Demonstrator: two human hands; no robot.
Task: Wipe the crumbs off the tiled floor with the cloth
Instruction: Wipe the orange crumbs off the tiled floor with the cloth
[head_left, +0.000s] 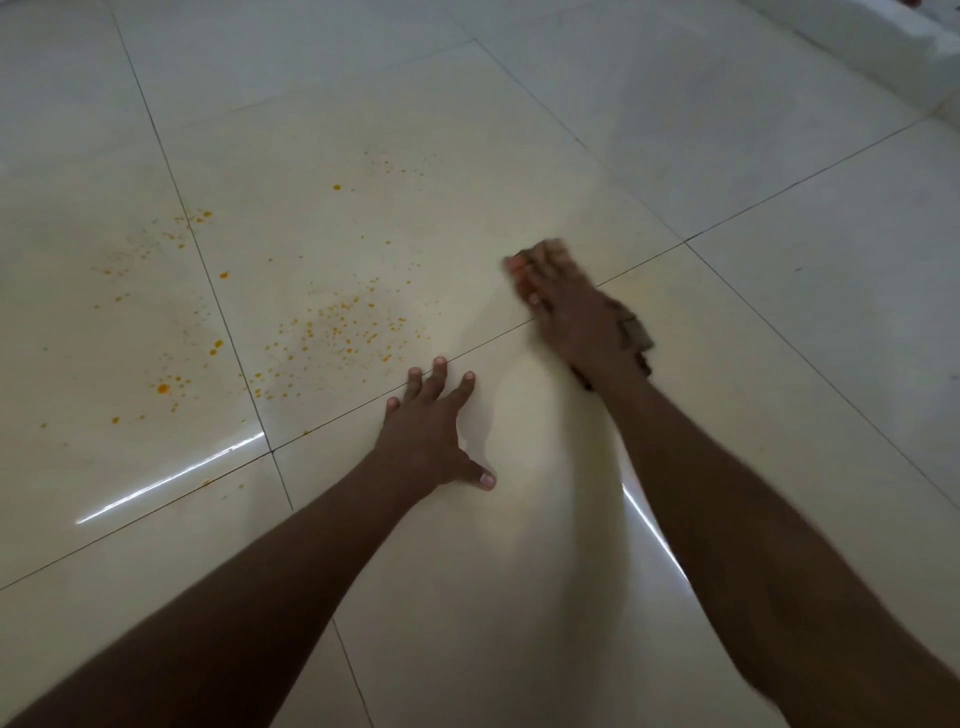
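Observation:
Orange crumbs (332, 327) lie scattered over the cream tiled floor (519, 156), thickest left of centre, with more specks further left (166, 387) and near a grout line (200, 215). My right hand (566, 306) presses a brownish cloth (636, 335) flat on the floor, right of the crumbs; the hand is motion-blurred and covers most of the cloth. An orange patch shows at its fingertips. My left hand (434, 431) rests flat on the tile with fingers spread, holding nothing, just below the main crumb patch.
Dark grout lines (228, 332) cross the glossy tiles. A white edge or ledge (883, 57) runs along the top right corner. Bright light reflections streak the floor near my forearms.

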